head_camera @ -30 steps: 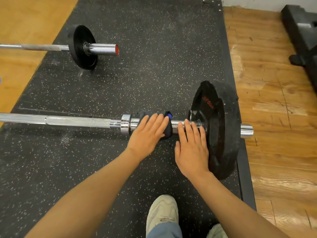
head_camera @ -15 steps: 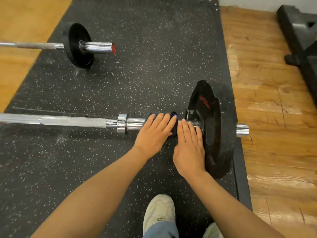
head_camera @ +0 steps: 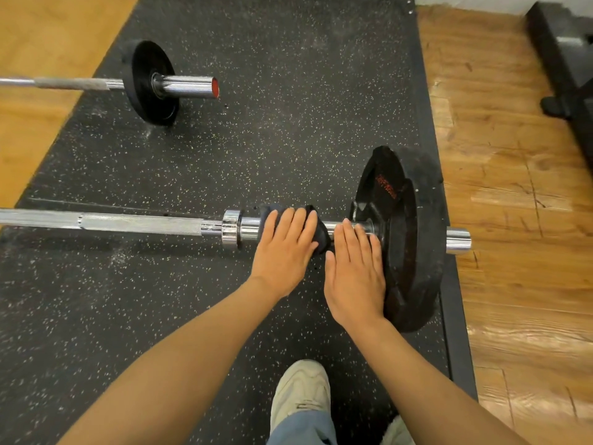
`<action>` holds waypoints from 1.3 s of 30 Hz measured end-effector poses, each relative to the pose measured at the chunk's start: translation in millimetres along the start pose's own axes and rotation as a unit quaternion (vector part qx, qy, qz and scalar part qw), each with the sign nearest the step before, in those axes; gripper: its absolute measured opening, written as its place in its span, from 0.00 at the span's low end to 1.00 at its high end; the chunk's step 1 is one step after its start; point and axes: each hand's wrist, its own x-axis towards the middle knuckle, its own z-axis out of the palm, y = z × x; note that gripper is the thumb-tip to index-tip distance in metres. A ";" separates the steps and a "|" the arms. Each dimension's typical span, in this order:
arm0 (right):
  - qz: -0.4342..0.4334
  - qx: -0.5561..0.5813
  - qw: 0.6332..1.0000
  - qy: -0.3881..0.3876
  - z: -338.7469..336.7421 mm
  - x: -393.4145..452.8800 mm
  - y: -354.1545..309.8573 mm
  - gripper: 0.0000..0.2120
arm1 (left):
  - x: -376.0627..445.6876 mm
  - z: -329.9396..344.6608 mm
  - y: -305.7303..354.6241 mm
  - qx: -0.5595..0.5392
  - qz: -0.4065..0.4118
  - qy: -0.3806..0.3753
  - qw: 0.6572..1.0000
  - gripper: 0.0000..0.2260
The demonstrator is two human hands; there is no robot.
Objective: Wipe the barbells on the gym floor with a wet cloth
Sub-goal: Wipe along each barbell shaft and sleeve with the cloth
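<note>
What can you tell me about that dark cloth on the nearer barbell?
The dark cloth looks soft and nearly black, draped over the nearer barbell's chrome sleeve, between its collar and the big black plate. The left hand lies flat on it with straight fingers, hiding most of it. One crumpled corner pokes out beside the right hand. Whether it is wet cannot be seen.

The right hand (head_camera: 354, 271) sits tight against the big plate (head_camera: 404, 239), which blocks the way right along the near barbell (head_camera: 141, 221). Leftward, the collar (head_camera: 231, 229) stands just beside the left hand (head_camera: 284, 248). Open mat (head_camera: 272, 130) lies between the 2 barbells, toward the far barbell (head_camera: 179, 86).
</note>
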 end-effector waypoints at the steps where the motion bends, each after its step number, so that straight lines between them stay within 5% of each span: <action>1: 0.001 0.001 1.000 -0.002 0.0 0.8 -0.1 0.26 | 0.4 -0.6 -6.0 0.008 0.021 -0.004 1.000 0.24; 12: 0.033 0.065 0.997 -0.039 3.2 69.5 -23.3 0.19 | -23.5 8.4 -65.5 0.065 0.042 0.050 0.996 0.21; 18: 0.002 0.050 0.999 0.010 21.6 76.5 -18.6 0.26 | -19.8 7.2 -79.0 0.015 0.095 0.102 0.990 0.19; 20: -0.010 0.051 0.998 0.033 24.9 73.9 -18.6 0.25 | -7.7 -1.5 -77.1 -0.038 -0.001 0.124 0.992 0.17; 23: -0.026 0.053 0.997 0.054 27.6 73.9 -17.2 0.23 | 20.4 -16.4 -67.1 -0.138 -0.302 0.105 0.937 0.13; 24: -0.029 0.055 0.996 0.057 27.8 73.6 -17.0 0.22 | 23.9 -18.8 -62.9 -0.141 -0.313 0.091 0.935 0.11; 28: -0.035 0.059 0.995 0.068 25.4 73.8 -18.2 0.22 | -18.2 0.6 -55.9 -0.061 -0.008 0.092 0.994 0.17; 30: -0.039 0.057 0.995 0.072 25.5 74.2 -18.5 0.21 | -45.0 8.1 -72.6 -0.011 0.055 0.078 0.995 0.21; 34: -0.042 0.056 0.993 0.094 25.8 73.5 -17.7 0.21 | -62.9 5.1 -88.9 0.000 0.015 0.090 0.996 0.22; 39: -0.035 0.056 0.993 0.095 25.2 73.4 -19.3 0.20 | -50.6 -12.6 -53.6 -0.134 -0.121 0.164 0.970 0.17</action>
